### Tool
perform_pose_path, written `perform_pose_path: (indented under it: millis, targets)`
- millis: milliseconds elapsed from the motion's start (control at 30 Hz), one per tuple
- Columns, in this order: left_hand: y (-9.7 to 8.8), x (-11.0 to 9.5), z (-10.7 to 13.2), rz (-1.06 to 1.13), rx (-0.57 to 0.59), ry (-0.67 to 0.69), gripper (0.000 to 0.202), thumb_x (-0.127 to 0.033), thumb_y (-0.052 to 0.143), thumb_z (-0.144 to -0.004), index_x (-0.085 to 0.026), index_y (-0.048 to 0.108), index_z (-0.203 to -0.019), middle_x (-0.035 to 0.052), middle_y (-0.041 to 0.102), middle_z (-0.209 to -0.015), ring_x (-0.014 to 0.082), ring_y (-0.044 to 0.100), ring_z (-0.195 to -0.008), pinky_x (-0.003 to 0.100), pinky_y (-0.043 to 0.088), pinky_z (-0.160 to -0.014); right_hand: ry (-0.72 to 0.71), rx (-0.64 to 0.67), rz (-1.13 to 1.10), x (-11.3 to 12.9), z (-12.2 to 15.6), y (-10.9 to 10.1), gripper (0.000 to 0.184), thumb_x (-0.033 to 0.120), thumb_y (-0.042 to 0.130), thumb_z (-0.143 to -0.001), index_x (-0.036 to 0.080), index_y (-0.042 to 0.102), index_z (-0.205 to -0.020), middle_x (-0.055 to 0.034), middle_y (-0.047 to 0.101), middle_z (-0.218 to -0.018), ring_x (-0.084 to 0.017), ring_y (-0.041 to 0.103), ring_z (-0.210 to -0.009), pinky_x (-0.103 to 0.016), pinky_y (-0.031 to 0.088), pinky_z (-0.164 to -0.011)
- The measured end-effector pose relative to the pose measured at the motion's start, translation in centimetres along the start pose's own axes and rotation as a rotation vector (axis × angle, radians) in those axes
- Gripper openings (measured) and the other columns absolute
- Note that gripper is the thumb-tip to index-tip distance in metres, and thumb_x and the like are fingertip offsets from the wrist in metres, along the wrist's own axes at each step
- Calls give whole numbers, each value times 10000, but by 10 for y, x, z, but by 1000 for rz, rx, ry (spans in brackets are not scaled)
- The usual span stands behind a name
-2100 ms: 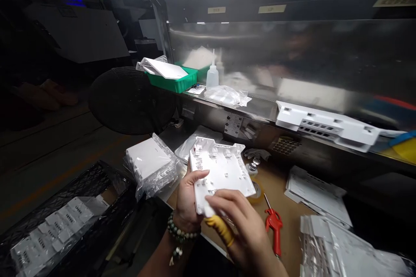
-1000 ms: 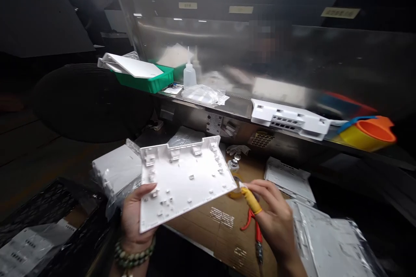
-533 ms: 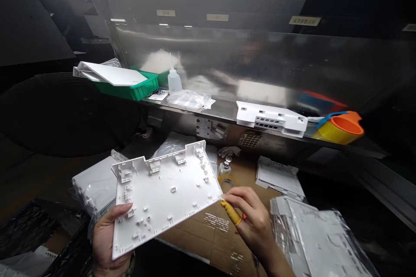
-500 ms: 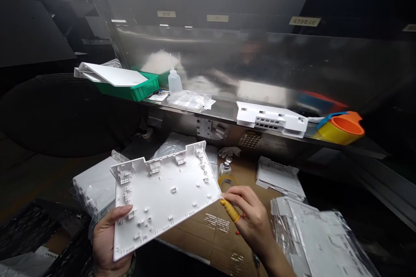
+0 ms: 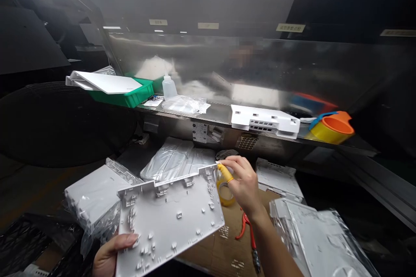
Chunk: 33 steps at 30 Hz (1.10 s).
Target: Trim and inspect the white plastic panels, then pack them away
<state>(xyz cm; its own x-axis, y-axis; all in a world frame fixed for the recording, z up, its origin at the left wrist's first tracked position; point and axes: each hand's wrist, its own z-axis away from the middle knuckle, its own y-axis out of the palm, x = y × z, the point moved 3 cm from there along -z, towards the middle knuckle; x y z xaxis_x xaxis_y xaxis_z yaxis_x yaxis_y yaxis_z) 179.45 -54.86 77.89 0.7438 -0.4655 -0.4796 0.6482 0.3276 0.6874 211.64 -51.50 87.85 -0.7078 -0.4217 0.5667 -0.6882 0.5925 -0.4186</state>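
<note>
My left hand (image 5: 108, 254) grips the lower left edge of a white plastic housing cover (image 5: 185, 236), thumb on its inner face. The cover is held tilted, with its clips and ribs facing me. At its upper right corner is my right hand (image 5: 242, 179), fingers closed in a pinch and a yellow finger cot (image 5: 225, 173) on one finger. A small white bit shows at those fingertips; I cannot tell whether it is part of the cover. Red-handled pliers (image 5: 244, 225) lie on the cardboard beneath my right forearm. A yellow tape roll (image 5: 225, 194) is partly hidden behind the right hand.
Bagged white covers stand at left (image 5: 94, 194) and right (image 5: 325, 238). Plastic bags (image 5: 172, 156) lie behind the held cover. A steel shelf (image 5: 217, 111) carries a green bin (image 5: 130, 97), a squeeze bottle (image 5: 169, 88), a white housing (image 5: 264, 121) and a yellow-orange cup (image 5: 334, 132).
My right hand has moved up from the cover's lower right corner to its upper right corner. The cover sits lower in view. The red-handled pliers have come into fuller view.
</note>
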Motion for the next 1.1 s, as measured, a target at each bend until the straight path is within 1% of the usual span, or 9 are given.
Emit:
perform_pose_path:
  millis: [100, 200, 367, 467, 567, 633, 733, 1000, 1100]
  targets:
    - [11, 5, 2, -29, -130, 58, 736, -9, 651, -665, -290, 668, -1345, -1, 812, -905, 429, 692, -1060, 637, 545, -999, 52, -18, -19, -14, 9, 5, 200, 136, 591, -925, 241, 754, -975, -48, 705, -948, -203, 634, -894, -342, 513, -777]
    - [25, 8, 5, -36, -87, 88, 826, -13, 687, -634, -333, 620, -1393, 2, 817, -992, 433, 683, -1105, 640, 524, -1031, 75, 36, -53, -28, 19, 10, 221, 130, 575, -918, 239, 749, -1000, -56, 708, -992, -212, 638, -941, -353, 512, -818]
    - [47, 17, 9, -156, -56, 133, 970, -1, 777, -612, -340, 506, -1480, 70, 783, -1182, 419, 683, -1151, 590, 563, -993, 165, 67, -4, -49, 29, 20, 147, 173, 604, -898, 221, 743, -886, -56, 714, -905, -220, 650, -859, -340, 497, -732]
    - [61, 32, 7, -277, -11, 171, 873, -42, 800, -658, -368, 557, -1430, 57, 654, -1423, 380, 604, -1292, 529, 501, -1085, 171, 73, -112, -30, 37, 26, 155, 154, 589, -921, 223, 720, -968, -66, 697, -986, -214, 642, -927, -327, 505, -763]
    - [71, 53, -1, -435, 114, 307, 716, -75, 732, -733, -370, 616, -1375, -5, 482, -1589, 317, 409, -1471, 455, 265, -1247, 133, 98, -251, 6, 47, 34, 141, 158, 606, -945, 235, 693, -1025, -59, 674, -998, -203, 627, -948, -321, 508, -806]
    - [72, 65, -6, -568, 177, 419, 698, -81, 669, -776, -371, 586, -1406, -16, 450, -1610, 274, 315, -1522, 429, 157, -1275, 79, 106, -283, 26, 54, 40, 166, 142, 618, -939, 239, 683, -1057, -53, 663, -994, -195, 627, -942, -309, 510, -809]
    - [68, 78, -14, -692, 238, 510, 698, -100, 603, -825, -376, 516, -1459, -19, 391, -1642, 253, 245, -1549, 434, 122, -1281, 41, 108, -253, 32, 61, 47, 197, 121, 635, -922, 236, 683, -1074, -49, 653, -988, -187, 629, -924, -289, 508, -795]
    - [72, 80, -14, -655, 225, 482, 688, -100, 602, -780, -339, 560, -1425, -3, 443, -1610, 264, 279, -1535, 416, 131, -1280, 161, 93, -309, 17, 72, 49, 191, 124, 604, -923, 246, 685, -1046, -39, 651, -1003, -185, 623, -949, -281, 497, -810]
    - [69, 80, -13, -567, 198, 390, 713, -112, 645, -733, -332, 579, -1408, 3, 475, -1590, 288, 321, -1515, 423, 152, -1273, 238, 173, -173, -17, 84, 69, 151, 223, 573, -948, 235, 706, -1018, -54, 676, -1008, -203, 626, -959, -312, 500, -830]
